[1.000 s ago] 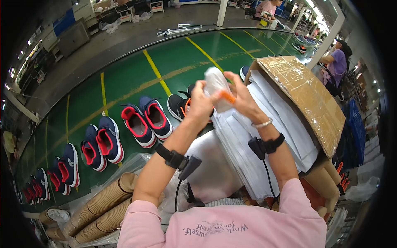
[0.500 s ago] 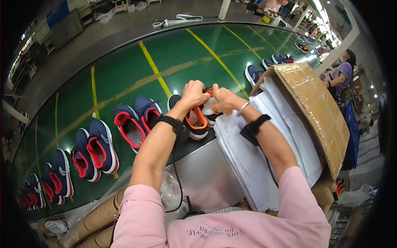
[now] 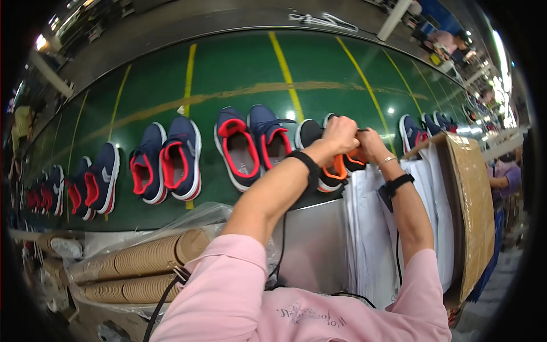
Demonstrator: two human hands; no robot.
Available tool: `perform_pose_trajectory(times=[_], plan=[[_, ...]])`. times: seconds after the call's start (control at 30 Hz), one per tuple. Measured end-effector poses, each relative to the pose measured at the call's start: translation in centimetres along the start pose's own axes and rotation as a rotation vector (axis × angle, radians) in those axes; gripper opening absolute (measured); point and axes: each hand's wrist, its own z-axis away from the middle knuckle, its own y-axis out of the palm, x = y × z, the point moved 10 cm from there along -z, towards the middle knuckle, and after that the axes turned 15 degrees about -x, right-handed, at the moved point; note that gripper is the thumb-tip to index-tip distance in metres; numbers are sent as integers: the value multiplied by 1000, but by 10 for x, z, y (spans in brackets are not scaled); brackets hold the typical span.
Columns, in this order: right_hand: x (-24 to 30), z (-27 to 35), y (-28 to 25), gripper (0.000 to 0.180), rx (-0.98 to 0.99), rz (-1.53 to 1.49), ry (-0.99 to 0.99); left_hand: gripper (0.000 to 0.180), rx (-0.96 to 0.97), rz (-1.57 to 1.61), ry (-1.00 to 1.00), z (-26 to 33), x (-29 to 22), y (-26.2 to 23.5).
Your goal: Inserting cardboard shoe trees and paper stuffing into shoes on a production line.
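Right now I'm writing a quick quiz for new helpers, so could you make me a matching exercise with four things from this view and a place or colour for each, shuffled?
Things:
1. Black shoes with orange lining
2. White sheets
3. Brown ribbed stacks
4. Navy shoes

Places and colours:
A. Between the metal surface and the cardboard box
B. Lined in red
C. At the left hand and right hand
D. At lower left, with clear plastic around them

Right pairs: 1-C, 2-A, 3-D, 4-B
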Motion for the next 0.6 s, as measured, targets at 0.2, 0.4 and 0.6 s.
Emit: perform_pose_trajectory(times=[0.2,0.4,0.6], plan=[[14,-14,13,22,175,10,47,27,19,44,-86,10,28,-1],[11,-10,-11,17,-63,171,25,29,107,23,-118,8,14,11],[62,-30,-90,14,-247,329,60,35,-36,5,102,18,-15,-97]])
